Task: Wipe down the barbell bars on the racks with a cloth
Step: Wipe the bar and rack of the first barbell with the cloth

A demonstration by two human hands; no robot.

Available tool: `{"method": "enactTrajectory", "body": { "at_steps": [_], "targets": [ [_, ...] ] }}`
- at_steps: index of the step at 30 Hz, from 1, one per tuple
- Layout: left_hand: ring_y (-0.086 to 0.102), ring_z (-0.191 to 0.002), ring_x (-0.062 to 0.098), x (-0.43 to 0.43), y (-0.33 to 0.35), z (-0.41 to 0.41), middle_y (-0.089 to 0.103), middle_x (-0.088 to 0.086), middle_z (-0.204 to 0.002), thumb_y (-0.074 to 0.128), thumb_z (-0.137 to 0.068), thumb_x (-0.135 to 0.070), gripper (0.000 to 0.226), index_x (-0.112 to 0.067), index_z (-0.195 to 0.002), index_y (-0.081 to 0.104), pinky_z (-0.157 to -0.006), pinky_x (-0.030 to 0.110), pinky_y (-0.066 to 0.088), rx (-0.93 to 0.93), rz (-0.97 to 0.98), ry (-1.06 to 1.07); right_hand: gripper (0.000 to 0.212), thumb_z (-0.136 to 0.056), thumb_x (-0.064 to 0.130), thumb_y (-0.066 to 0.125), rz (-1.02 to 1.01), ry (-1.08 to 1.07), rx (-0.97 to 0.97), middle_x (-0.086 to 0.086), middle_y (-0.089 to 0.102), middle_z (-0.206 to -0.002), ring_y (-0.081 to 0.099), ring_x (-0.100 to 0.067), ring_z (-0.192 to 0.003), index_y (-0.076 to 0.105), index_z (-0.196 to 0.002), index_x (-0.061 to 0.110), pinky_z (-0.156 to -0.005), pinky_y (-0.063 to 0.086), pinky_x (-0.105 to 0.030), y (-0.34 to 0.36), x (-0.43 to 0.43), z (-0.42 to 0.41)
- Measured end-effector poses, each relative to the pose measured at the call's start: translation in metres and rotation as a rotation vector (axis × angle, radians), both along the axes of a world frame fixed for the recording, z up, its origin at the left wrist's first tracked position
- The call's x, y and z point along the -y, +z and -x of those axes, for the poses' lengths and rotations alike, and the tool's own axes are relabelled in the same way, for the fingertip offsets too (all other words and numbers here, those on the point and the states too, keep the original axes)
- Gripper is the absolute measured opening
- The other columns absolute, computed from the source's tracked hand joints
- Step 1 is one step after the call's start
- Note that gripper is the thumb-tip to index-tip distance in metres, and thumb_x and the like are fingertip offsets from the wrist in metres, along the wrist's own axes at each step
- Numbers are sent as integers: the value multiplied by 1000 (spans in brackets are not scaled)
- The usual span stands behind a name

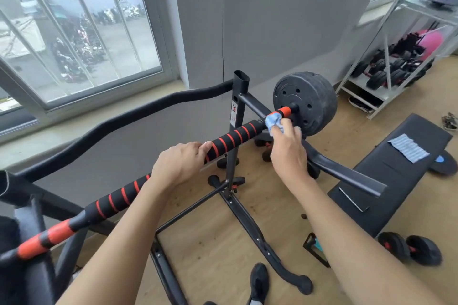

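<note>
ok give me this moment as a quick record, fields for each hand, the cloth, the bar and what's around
left hand: grips the foam sleeve of the barbell bar
right hand: holds the blue cloth against the barbell bar, by the weight plate
barbell bar: lies on the black rack
around: bench with a striped cloth on it, dumbbell on the floor

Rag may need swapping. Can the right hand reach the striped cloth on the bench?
Probably yes: the striped cloth lies uncovered on the bench, on the right hand's side; a rack arm juts between.
</note>
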State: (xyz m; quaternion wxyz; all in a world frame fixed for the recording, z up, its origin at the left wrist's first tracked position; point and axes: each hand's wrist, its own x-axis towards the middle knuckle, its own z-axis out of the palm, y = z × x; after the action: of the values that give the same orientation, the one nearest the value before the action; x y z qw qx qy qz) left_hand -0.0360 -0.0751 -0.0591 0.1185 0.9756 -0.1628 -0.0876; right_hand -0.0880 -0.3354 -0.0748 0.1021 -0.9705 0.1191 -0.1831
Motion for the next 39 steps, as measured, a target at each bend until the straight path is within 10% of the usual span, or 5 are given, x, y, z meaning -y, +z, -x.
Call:
{"method": "enactTrajectory", "body": {
  "at_steps": [5, 9, 15, 20, 39],
  "targets": [
    [67, -79, 29, 0, 0, 0, 68, 2, -84, 18, -107, -63, 52, -31, -101, 59, -84, 46, 59, -1, 7, 18, 27, -96, 3, 53, 173, 336, -10, -4, 45, -124, 43, -24, -95, 59, -120, 13, -53, 30, -28, 7, -18, 4],
    [66, -76, 25, 0, -3, 1, 65, 0, -80, 18, -106, -66, 57, -27, -103, 61, -81, 44, 60, 27, -4, 20, 36, -97, 1, 51, -16, 15, -9, -7, 44, -128, 45, -27, -101, 59, -130, 13, -61, 49, -37, 9, 6, -9],
    [66, -70, 23, 0, -6, -3, 65, -3, -75, 11, -95, -82, 71, -30, -90, 59, -76, 42, 61, 55, -17, 45, 21, -98, 9, 46, 89, 422, 25, -2, 46, -111, 42, -21, -92, 60, -113, 14, -53, 37, -33, 30, -29, -7],
    [65, -71, 22, 0, -6, -2, 64, -2, -76, 14, -97, -79, 68, -29, -93, 61, -75, 42, 62, 67, -8, 51, 23, -96, 7, 49, 137, 501, -221, 5, 45, -105, 47, -21, -90, 60, -113, 18, -51, 37, -32, 3, -5, 52],
    [65, -79, 28, 2, -3, -5, 69, 2, -85, 16, -100, -77, 68, -27, -80, 57, -73, 38, 53, 84, 17, 21, 7, -95, 9, 58, 65, 664, -73, 5, 49, -94, 50, -19, -75, 64, -93, 12, -59, 46, -33, 36, 0, -7]
  ]
}}
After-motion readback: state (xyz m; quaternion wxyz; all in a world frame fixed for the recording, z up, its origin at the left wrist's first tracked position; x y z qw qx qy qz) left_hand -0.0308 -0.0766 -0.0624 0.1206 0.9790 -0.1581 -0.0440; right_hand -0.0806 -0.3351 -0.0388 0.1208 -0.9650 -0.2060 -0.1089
